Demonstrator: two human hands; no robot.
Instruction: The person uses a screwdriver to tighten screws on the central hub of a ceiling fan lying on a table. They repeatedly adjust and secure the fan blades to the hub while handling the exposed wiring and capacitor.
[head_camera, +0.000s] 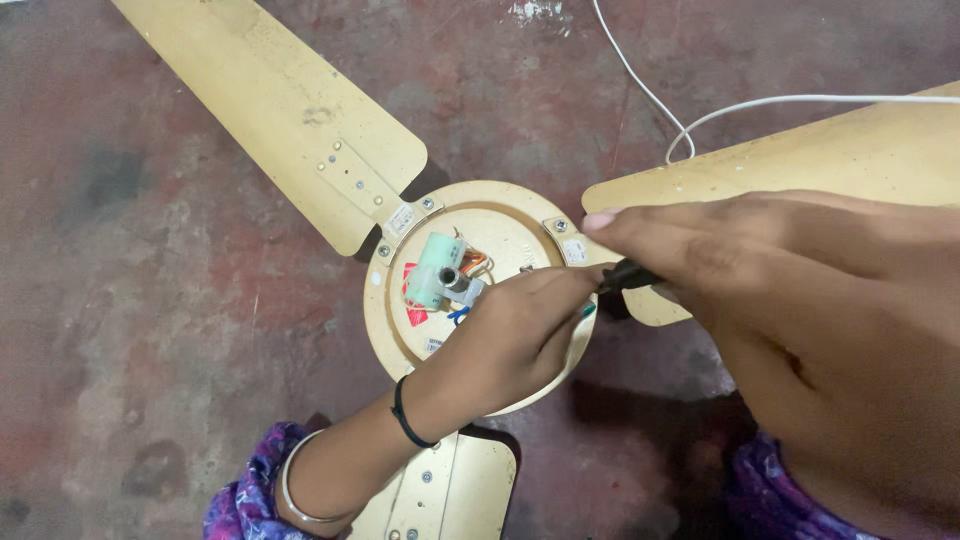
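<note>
A cream ceiling fan lies on the floor, its round motor housing (395, 325) facing up with three blades attached. A pale green capacitor (433, 269) and a metal shaft stub with coloured wires sit at the housing's centre. My left hand (500, 340) rests on the housing, fingers pinched near the tip of a black-handled tool (628, 275). My right hand (760, 270) grips that tool's handle from the right, over the right blade (800, 150). The tool's tip is hidden by my fingers.
The upper-left blade (290, 110) stretches toward the top left, and a third blade (450, 490) points toward me. A white cable (680, 125) loops across the reddish concrete floor (150, 280) at the top right.
</note>
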